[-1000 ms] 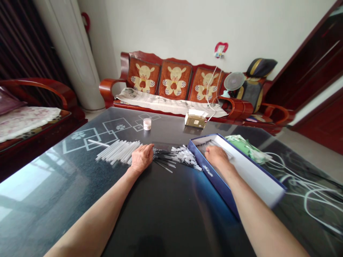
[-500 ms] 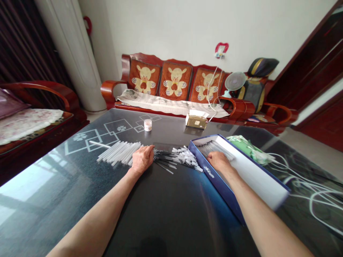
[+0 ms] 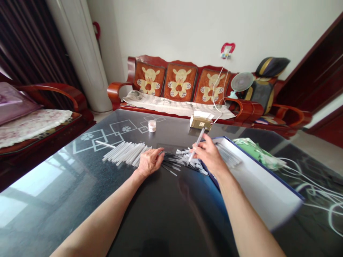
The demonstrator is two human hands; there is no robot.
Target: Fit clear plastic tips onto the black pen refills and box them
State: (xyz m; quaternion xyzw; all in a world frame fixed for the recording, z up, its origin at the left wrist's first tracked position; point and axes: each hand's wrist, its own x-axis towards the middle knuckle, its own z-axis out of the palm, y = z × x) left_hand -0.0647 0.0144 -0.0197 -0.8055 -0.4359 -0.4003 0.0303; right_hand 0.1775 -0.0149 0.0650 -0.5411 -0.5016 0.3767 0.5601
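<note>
My right hand [image 3: 210, 154] is raised just left of the blue box and shut on a thin white plastic tube [image 3: 197, 145], which points up and away from me. My left hand [image 3: 150, 162] rests on the dark table top [image 3: 80, 200], its fingertips at the ends of a bunch of thin black rods [image 3: 171, 161]. I cannot tell whether those fingers hold one. Left of that hand lies a row of white tubes [image 3: 125, 153]. A heap of small white pieces [image 3: 186, 156] sits under my right hand. The open blue box [image 3: 257, 182] has a white inside, with more tubes [image 3: 227, 156] in it.
A small white jar [image 3: 152, 125] and a tissue box [image 3: 200, 120] stand at the table's far side. A green plastic bag [image 3: 257, 153] and a white cable [image 3: 308, 178] lie right of the box. A red wooden sofa [image 3: 182, 92] stands behind the table.
My right hand has risen out of the box and moved left, now holding a white tube. My left hand has barely moved. The whole view has shifted slightly.
</note>
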